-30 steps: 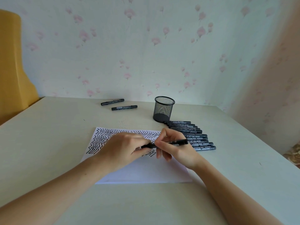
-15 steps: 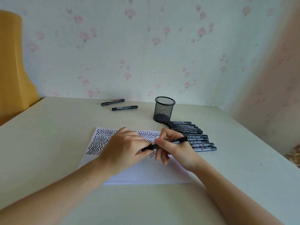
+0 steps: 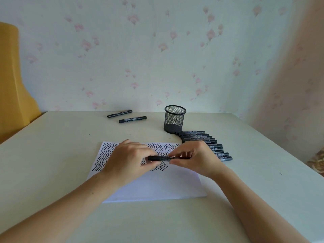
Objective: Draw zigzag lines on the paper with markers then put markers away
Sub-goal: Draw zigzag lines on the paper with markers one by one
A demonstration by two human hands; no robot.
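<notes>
A white sheet of paper (image 3: 157,186) lies in front of me, its upper half covered in black zigzag lines. Both hands meet over the drawn part. My left hand (image 3: 128,160) pinches the left end of a black marker (image 3: 160,158) held level. My right hand (image 3: 196,156) grips the same marker's right end, its fingers curled over the barrel. A row of several black markers (image 3: 210,146) lies to the right of the paper. Behind that row stands a black mesh pen cup (image 3: 174,119).
Two more black markers (image 3: 127,116) lie at the back of the pale table (image 3: 52,155), left of the cup. A floral wall runs behind the table. A yellow chair back (image 3: 12,88) stands at the far left.
The marker has gone from tilted to level, and my two hands have drawn closer together along it above the paper.
</notes>
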